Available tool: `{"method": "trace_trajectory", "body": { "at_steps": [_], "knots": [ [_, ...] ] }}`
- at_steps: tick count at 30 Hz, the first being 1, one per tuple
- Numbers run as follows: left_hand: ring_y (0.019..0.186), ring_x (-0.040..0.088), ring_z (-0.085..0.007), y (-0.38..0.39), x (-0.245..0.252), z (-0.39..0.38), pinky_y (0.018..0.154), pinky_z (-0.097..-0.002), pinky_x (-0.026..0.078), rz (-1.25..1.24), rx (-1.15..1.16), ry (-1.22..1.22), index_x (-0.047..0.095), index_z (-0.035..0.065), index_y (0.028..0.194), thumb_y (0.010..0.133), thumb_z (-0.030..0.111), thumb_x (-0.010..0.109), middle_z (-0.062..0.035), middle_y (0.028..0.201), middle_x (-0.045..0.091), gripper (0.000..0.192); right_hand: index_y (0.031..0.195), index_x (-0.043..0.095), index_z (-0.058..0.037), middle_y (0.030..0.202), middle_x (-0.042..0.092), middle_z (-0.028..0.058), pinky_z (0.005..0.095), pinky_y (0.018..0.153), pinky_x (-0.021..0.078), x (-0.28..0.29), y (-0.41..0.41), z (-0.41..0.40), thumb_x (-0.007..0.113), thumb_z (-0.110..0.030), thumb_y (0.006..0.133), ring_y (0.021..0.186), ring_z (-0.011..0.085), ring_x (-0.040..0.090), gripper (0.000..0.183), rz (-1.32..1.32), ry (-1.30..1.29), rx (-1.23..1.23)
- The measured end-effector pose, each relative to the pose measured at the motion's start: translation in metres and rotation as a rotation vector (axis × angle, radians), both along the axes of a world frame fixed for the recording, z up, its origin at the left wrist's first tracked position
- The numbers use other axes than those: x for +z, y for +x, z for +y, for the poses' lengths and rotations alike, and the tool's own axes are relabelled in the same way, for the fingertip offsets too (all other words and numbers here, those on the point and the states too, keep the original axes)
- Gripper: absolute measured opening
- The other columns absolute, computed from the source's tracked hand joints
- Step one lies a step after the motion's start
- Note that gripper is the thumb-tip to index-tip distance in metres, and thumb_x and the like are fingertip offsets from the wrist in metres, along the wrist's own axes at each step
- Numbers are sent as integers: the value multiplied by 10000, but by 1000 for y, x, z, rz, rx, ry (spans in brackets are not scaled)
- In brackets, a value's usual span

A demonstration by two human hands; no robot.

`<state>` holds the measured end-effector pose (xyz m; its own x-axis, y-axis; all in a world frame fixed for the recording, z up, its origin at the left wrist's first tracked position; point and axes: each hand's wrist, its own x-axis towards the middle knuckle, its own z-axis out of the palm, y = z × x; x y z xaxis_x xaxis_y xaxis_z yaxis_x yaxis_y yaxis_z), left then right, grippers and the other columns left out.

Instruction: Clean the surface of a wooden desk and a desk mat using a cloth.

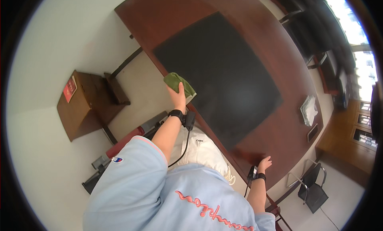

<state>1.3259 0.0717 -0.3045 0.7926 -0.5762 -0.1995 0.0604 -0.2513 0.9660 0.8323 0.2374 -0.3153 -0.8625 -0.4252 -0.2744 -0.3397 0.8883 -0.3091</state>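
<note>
My left hand (178,94) is closed around a folded green cloth (179,82) with a pale edge, its thumb on top. It holds the cloth at the near edge of a dark reddish-brown wooden desk (263,36), by the border of the black inset panel (221,81). My right hand (265,163) is over the desk's near edge at the lower right, holding nothing, its fingers somewhat spread. Whether it touches the wood I cannot tell. Each wrist bears a black strap with a small device and a cable.
A glass tissue holder (307,110) with white tissue and a smartphone (312,132) lie on the desk's right part. A wooden side cabinet (86,96) with a red booklet (70,89) stands left. A black chair (312,187) and wooden cupboard (347,135) are at right.
</note>
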Motion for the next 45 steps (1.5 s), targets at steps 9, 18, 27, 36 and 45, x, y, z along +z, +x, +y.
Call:
{"method": "trace_trajectory", "body": {
  "at_steps": [9,18,27,36,45],
  "knots": [
    [1261,331,-300,-125,-30,77,1040,-362,263,18,-24,-113,164,39,1404,861,237,574,-170,1377,314,709,1347,261,78,1434,183,260,410,1096,172,8,-87,50,312,-353,957,1333,371,182,584,35,-100,311],
    [1309,262,-308,-227,-13,132,1065,-358,221,63,-35,-40,116,22,1410,856,216,573,-184,1423,243,744,1371,239,33,1448,179,220,407,1095,177,4,-116,105,330,-308,959,1339,351,179,542,115,-87,546],
    [1295,284,-305,-224,-26,139,1063,-353,226,105,-53,-89,121,17,1407,854,239,579,-189,1408,264,751,1399,216,-35,1475,152,163,503,1043,232,10,-96,100,344,-352,950,1344,330,189,564,179,53,469],
    [1287,296,-301,-171,-35,115,1063,-361,231,83,-110,24,159,-20,1383,837,382,599,-193,1391,294,809,1397,201,-8,1472,137,186,483,1064,206,10,-100,101,340,-346,952,1346,351,167,575,134,43,467],
    [1209,391,-250,-68,-1,46,1002,-354,318,133,-161,71,240,40,1365,868,394,564,-120,1324,396,691,1382,179,56,1465,93,235,399,1110,108,19,-98,100,305,-349,961,1363,343,95,598,-34,-19,434]
  ]
}}
